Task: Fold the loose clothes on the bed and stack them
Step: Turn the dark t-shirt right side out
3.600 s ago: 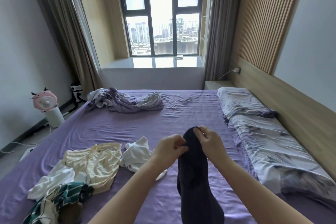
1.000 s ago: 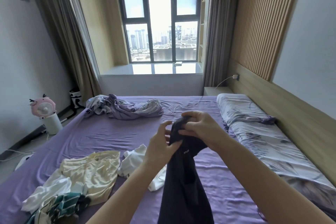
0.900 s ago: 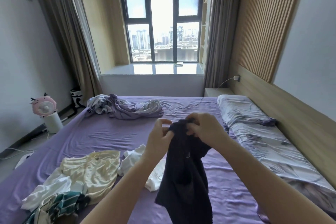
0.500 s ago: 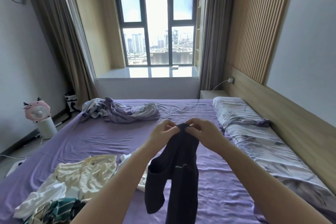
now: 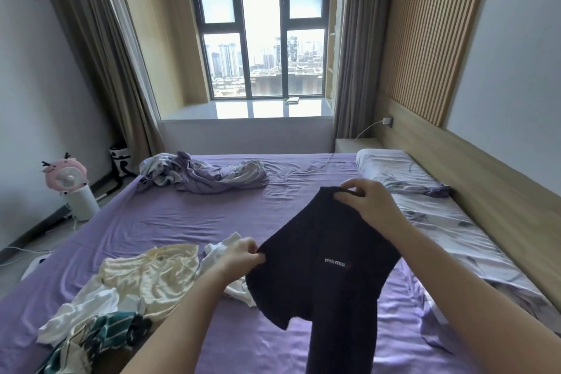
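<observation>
A purple-sheeted bed (image 5: 212,222) is filling the lower view, with a patterned pillow (image 5: 400,173) lying along its right edge and a crumpled grey-purple blanket (image 5: 206,176) lying at its far end. Above the sheet, 2 bare arms are reaching forward, holding a dark T-shirt (image 5: 321,267) spread and hanging between them. The right hand (image 5: 370,203) is raised higher, fingers curling over the shirt's top edge; the left hand (image 5: 243,255) is sitting lower, pinching the shirt's left edge. A cream garment (image 5: 151,273), white clothes (image 5: 82,313) and a green striped piece (image 5: 100,334) are lying loose at the near left.
</observation>
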A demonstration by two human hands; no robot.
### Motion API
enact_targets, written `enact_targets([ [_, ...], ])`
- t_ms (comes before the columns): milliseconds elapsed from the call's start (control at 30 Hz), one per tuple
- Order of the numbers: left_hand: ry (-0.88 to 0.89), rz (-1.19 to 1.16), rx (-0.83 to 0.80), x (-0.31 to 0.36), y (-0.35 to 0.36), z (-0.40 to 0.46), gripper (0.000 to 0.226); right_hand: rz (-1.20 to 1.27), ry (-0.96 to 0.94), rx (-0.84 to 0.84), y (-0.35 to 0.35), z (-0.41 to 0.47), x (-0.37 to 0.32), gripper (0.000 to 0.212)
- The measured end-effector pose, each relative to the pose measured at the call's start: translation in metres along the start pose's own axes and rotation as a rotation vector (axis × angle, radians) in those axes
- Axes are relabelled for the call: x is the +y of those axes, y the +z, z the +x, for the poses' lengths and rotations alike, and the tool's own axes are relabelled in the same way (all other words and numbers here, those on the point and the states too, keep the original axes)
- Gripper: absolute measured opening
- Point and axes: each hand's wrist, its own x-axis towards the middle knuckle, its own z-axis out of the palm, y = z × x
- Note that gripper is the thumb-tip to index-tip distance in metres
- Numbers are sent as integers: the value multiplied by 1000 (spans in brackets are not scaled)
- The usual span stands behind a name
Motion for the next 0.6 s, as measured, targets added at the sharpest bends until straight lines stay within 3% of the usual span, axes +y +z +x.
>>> enact_targets([
  [100,3,-66,103,-4,-5,3,24,-80,40,-66,-7,-9,21,17],
  [200,113,-224,51,5,-9,-5,39,48,107,-21,-18,-18,40,9],
  [267,176,-337,-45,15,-16,-13,37,158,158,-7,-24,-26,48,7],
  [333,197,-452,-254,22,-25,-19,31,288,212,-9,-27,-32,55,4],
  [400,221,-453,-364,25,-31,-22,34,412,256,-6,-31,-37,62,7],
  [600,252,-320,39,37,-24,-28,11,437,221,-53,-32,-46,66,7],
])
